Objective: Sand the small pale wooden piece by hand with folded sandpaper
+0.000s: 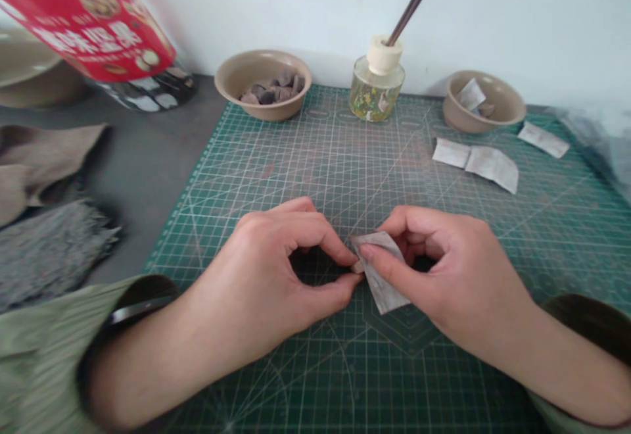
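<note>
My left hand (pixel 290 263) pinches a small pale brown piece (pixel 357 266) between thumb and forefinger. Most of that piece is hidden by fingertips and paper. My right hand (pixel 444 263) grips a grey, worn-looking piece of sandpaper (pixel 387 283) between thumb and fingers, its edge against the small piece. Both hands meet low over a green cutting mat (pixel 305 158) with white grid lines. Further back on the mat lie a creased sandpaper strip (pixel 488 163) and a shorter strip (pixel 543 139).
A tan bowl (pixel 224 82) holds several brown-grey lumps. Another tan bowl (pixel 458 117) contains folded paper pieces. Between them stands a glass reed diffuser (pixel 377 85). At left are a red-labelled jar (pixel 113 33), brown cloth (pixel 59 154) and a grey fuzzy cloth (pixel 54 250). A white wall rises behind.
</note>
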A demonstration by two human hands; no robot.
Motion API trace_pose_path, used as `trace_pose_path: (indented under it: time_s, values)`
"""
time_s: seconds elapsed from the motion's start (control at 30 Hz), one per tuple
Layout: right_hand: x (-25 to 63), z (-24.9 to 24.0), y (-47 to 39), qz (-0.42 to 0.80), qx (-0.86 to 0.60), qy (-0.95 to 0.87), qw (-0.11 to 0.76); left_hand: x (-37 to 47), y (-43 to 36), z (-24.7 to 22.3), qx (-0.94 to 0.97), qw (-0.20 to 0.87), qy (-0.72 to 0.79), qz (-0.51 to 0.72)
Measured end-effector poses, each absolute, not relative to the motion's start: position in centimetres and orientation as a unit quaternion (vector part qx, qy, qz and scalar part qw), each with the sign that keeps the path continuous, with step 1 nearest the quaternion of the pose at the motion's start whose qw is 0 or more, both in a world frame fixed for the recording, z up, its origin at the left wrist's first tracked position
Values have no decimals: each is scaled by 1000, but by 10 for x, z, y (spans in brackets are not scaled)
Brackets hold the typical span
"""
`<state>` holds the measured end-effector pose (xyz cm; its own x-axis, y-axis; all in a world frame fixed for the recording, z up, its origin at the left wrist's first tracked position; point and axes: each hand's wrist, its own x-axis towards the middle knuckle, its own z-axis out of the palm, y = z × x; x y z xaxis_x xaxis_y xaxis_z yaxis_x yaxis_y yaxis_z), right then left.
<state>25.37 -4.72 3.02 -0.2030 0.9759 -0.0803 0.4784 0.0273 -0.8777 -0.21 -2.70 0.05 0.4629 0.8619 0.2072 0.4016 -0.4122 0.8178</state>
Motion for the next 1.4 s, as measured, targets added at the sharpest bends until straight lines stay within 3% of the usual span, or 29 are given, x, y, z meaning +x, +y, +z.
trace_pose_path:
  time_s: [1.4]
  values:
    - [257,18,-46,359,-513,-707,328,-9,-20,-1,798,350,381,308]
